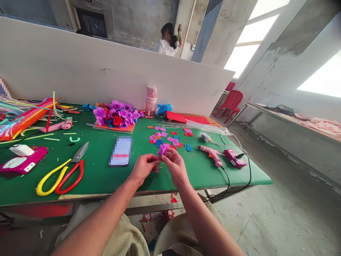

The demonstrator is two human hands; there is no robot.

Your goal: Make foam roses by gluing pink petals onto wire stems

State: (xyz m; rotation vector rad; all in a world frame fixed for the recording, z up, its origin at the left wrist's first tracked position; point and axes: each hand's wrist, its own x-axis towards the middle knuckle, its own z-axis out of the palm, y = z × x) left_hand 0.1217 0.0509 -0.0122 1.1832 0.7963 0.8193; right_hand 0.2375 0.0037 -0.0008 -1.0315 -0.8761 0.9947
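A small purple craft flower (163,150) is held up over the near part of the green table. My right hand (174,165) pinches it between thumb and fingers. My left hand (146,167) is closed too, its fingertips together at the flower's lower left side; whatever thin part they grip is too small to make out. Just beyond my hands lie scattered loose petals (174,141) in purple, red, blue and orange. Further back, a heap of finished purple and red flowers (124,113) rests on an orange sheet (128,128).
Left of my hands are a phone (120,151) and large scissors (66,170). A pink glue gun (211,154) and a magenta power strip (235,159) with cables sit right. Behind stand a pink bottle (151,103) and a white partition (119,67); a person (169,41) is beyond it.
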